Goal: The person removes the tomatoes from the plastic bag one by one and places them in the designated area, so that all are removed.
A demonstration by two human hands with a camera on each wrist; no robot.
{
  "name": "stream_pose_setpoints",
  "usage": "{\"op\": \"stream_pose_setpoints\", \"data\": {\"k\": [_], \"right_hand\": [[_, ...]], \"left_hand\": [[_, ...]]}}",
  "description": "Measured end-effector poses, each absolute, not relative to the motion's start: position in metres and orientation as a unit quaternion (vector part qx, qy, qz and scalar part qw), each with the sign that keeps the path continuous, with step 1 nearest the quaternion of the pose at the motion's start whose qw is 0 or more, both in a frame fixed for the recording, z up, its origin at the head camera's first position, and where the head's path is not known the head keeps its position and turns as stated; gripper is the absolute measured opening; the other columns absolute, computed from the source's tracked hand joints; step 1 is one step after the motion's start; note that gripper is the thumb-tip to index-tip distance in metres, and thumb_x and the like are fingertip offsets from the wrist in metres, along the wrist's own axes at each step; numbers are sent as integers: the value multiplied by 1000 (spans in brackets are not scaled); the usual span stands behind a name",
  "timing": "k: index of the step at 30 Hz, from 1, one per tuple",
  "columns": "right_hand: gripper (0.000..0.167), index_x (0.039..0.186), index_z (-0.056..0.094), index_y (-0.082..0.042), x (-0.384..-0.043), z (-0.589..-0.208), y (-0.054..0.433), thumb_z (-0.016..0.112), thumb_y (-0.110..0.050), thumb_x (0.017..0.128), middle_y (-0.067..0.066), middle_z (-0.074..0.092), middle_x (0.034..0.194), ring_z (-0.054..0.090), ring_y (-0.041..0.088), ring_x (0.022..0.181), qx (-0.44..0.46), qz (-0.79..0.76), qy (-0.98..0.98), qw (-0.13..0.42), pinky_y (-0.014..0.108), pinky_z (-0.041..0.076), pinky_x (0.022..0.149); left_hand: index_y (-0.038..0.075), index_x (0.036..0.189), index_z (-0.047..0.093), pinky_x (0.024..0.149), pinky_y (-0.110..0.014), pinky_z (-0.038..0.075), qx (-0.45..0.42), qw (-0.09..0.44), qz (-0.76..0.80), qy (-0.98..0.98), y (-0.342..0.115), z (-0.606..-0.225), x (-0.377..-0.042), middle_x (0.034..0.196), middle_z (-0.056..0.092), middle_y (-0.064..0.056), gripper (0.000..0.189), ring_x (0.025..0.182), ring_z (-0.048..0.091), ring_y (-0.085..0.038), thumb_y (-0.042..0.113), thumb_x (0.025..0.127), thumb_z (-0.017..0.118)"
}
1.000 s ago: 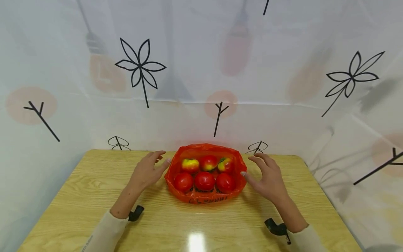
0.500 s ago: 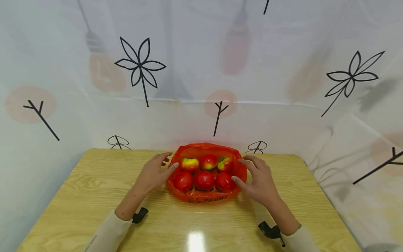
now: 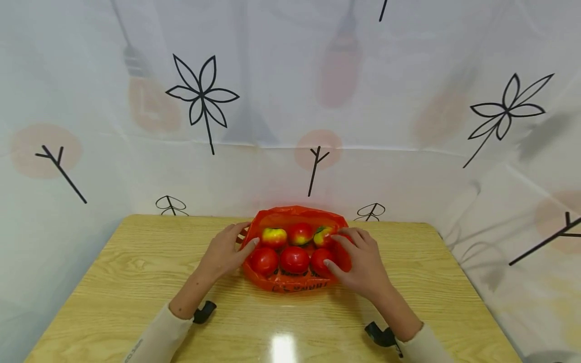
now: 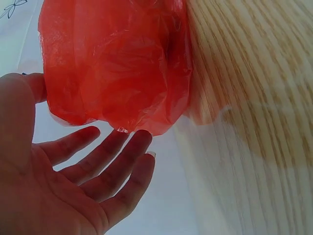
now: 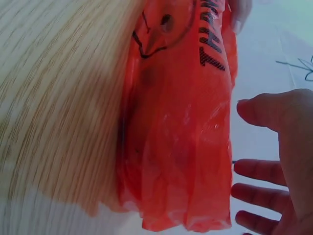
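Note:
A red plastic bag (image 3: 290,287) with its mouth spread wide lies on the table. Three glossy red fruits (image 3: 294,260) sit in its front row, and three red-and-yellow apple-like fruits (image 3: 274,237) behind them. My left hand (image 3: 221,254) is at the bag's left side, its thumb over the rim; in the left wrist view the loosely bent fingers (image 4: 115,176) come right to the bag's edge. On the other side, my right hand (image 3: 365,264) reaches over the right rim, thumb and fingers spread above the right-hand fruits. In the right wrist view its fingertips (image 5: 247,167) are beside the rim.
The wood-grain table (image 3: 113,282) extends on both sides of the bag. Close behind its back edge hangs a pale patterned cloth (image 3: 254,171). Black wrist mounts (image 3: 204,312) stick out under both forearms.
Both hands have moved inward, from beside the bag to its rim; the right hand has come further, now overlapping the right-hand fruits. The bag's sides look slightly drawn in; the fruits have stayed put.

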State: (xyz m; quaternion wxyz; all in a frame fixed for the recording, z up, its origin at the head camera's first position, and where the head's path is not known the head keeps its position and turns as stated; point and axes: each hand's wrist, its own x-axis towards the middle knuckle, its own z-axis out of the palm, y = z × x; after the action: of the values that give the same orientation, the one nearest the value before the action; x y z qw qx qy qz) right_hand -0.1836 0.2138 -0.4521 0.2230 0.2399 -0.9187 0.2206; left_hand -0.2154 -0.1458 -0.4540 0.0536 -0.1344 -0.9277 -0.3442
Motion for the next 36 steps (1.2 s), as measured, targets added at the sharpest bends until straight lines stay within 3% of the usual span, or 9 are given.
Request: {"op": "stream_pose_setpoints", "data": {"k": [15,22,33,36], "right_hand": [[45,122,73,-7,-186,-449,193,86,-31,87,9,64,131,56,31,125,264,201,-926,182,55,50,107],[44,123,72,-7,-189,-449,184,84,-33,89,7,63,127,60,27,117,248,199,-938,141,48,58,97],[42,120,72,-6,-191,-447,177,85,-30,88,7,63,118,62,26,103,237,162,-953,97,45,58,91],[42,120,72,-5,-191,-444,175,85,-28,88,11,64,121,64,29,106,231,155,-957,80,47,59,93]], "left_hand": [[8,145,60,86,-41,62,-147,71,-347,-924,-145,-457,-217,125,67,-10,48,99,68,-23,28,102,69],[5,143,61,84,-40,62,-138,72,-349,-924,-142,-454,-213,123,68,-11,46,95,67,-23,23,101,70],[5,139,64,80,-37,62,-138,88,-352,-922,-140,-456,-213,120,69,-9,43,91,67,-20,22,100,70],[6,139,64,80,-36,62,-139,93,-352,-921,-140,-456,-213,120,69,-9,42,91,67,-20,22,100,70]]}}
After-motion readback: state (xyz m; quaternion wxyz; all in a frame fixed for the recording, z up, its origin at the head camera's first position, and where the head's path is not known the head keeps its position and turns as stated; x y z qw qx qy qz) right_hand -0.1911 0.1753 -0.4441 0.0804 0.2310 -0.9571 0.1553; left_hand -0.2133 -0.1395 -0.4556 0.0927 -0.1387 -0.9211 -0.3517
